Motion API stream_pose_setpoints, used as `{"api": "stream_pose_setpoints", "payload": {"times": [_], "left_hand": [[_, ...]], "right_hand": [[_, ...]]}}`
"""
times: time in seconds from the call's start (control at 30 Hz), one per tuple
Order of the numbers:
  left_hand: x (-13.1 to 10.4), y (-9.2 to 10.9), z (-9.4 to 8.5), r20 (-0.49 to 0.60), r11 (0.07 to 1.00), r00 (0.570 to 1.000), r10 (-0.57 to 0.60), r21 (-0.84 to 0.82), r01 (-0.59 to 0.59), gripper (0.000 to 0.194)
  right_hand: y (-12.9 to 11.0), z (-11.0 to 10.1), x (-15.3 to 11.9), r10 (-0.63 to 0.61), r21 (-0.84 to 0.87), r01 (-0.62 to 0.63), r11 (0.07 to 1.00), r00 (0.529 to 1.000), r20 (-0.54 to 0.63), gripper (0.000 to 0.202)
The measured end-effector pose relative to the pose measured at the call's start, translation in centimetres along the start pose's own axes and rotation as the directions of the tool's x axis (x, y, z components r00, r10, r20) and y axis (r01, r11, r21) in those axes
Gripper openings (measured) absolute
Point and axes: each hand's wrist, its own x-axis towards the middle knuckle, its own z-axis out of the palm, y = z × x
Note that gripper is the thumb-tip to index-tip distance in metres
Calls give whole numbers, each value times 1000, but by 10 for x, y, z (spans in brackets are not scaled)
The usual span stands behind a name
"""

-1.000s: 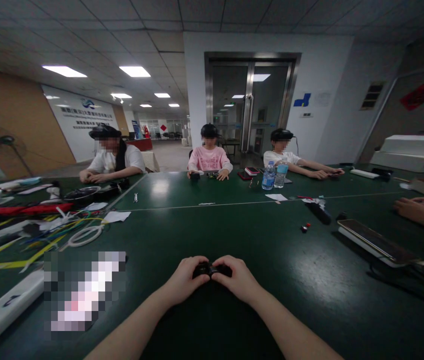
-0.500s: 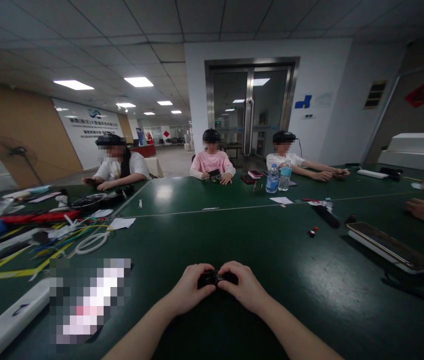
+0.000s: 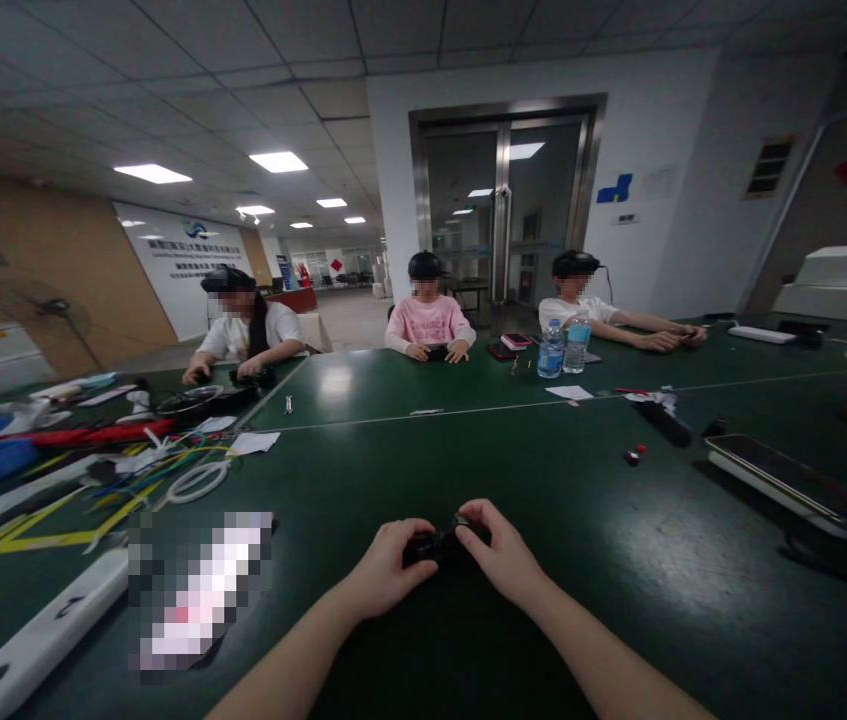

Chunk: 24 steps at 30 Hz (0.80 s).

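Desk: wide, dark green; three other people sit along its far edge, each busy with their own hands.
Clutter: a tangle of cables lies far left, well apart from the work; a long white strip sits near the left forearm.
Tablet: flat on the desk's right side, well apart from the hands.
Bottles: two, upright, by the far edge.
Left hand: curled closed on the left end of the part.
Right hand: fingers closed over the part's right end, thumb on top.
Part: small, black, pinched between both hands just above the desk near its front edge; its detail is too dark to make out.
Risk: the grip is by fingertips alone, so I judge a hard squeeze or twist could pop the part free, and it would be hard to spot on the dark desk.
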Motion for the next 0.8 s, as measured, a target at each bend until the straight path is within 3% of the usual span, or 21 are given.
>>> {"api": "stream_pose_setpoints", "payload": {"times": [0.43, 0.8], "left_hand": [[-1, 4, -1, -3, 999, 1000, -4, -39, 4, 40], [0, -6, 2, 47, 990, 999, -13, -138, 19, 44]], "right_hand": [[12, -8, 7, 94, 109, -66, 992, 957, -275, 37], [19, -12, 8, 109, 88, -82, 993, 924, -366, 37]]}}
